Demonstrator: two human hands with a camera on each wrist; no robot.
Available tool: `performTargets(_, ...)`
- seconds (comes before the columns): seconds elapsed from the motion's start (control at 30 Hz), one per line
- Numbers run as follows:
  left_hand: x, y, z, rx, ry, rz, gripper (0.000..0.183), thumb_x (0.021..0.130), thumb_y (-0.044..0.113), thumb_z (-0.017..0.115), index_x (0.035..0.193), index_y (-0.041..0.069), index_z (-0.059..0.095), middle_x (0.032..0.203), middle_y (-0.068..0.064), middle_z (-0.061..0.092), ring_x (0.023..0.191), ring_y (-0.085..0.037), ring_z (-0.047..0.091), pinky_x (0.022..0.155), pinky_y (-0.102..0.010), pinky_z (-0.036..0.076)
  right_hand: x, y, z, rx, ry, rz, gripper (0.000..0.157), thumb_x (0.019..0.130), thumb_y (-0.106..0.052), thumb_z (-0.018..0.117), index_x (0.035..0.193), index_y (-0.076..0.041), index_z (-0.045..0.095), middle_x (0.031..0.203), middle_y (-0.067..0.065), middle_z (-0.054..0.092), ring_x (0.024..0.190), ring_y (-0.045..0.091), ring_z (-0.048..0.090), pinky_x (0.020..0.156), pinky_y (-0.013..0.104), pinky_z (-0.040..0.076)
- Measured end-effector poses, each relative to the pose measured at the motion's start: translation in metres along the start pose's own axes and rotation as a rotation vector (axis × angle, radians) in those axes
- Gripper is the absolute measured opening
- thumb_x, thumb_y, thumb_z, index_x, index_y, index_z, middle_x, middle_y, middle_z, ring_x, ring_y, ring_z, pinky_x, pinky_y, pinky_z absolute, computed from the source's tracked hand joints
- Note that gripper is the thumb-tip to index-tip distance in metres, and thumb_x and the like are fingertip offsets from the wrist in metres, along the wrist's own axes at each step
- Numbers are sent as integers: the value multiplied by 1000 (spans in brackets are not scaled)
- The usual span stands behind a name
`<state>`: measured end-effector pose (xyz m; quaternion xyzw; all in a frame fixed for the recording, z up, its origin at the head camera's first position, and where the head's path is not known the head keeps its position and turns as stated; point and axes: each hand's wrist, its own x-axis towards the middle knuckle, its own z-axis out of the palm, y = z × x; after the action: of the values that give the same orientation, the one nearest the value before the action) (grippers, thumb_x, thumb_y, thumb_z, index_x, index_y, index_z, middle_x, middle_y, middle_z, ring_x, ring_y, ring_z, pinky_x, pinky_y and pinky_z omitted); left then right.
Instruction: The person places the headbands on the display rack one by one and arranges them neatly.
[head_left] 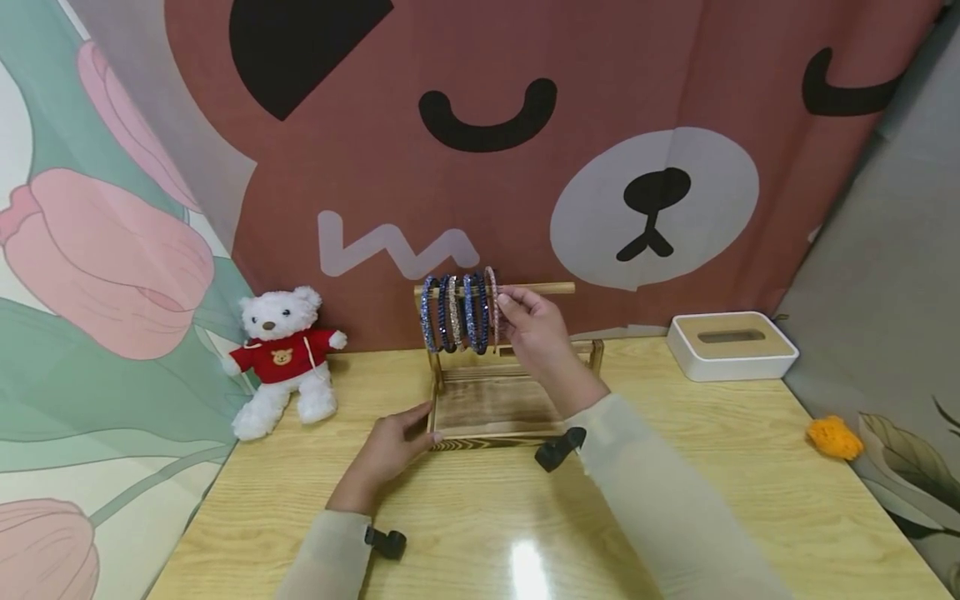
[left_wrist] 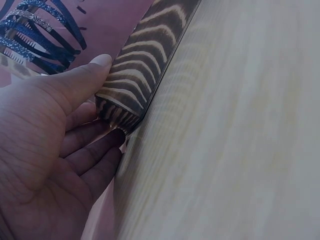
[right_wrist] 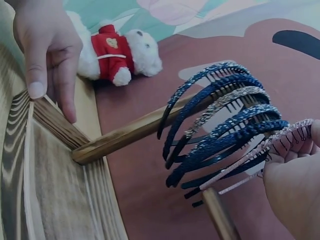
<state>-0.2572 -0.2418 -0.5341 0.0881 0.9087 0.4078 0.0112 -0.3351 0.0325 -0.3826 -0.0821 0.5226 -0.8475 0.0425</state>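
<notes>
A wooden display stand [head_left: 491, 406] has a raised horizontal bar, with several glittery headbands [head_left: 453, 312] in blue, navy and pale gold hung side by side along its left part. My right hand [head_left: 542, 337] pinches a pink headband [right_wrist: 239, 164] at the right end of this row. In the right wrist view the pink band shows small teeth along its inner side. Down at the stand's front left corner, my left hand [head_left: 390, 454] holds the base. Its thumb [left_wrist: 101, 61] lies on the dark striped edge [left_wrist: 150, 60], while the other fingers reach beneath the corner.
A white teddy bear [head_left: 281, 358] in a red top sits at the left against the wall. To the right stand a white tissue box [head_left: 731, 348] with a wooden lid and, nearer the table's edge, an orange fluffy thing [head_left: 834, 437]. Printed cloth hangs behind the table.
</notes>
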Motion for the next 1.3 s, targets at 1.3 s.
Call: performTargets(1.3, 0, -1, 2, 37, 32, 29, 64, 102, 35, 80, 159, 14, 59, 158, -13, 61, 149, -37, 56, 125, -56, 45, -27, 18, -44, -483, 112, -64, 41, 110, -44, 67, 137, -15, 72, 128, 11, 75, 122, 29, 71, 116, 50, 54)
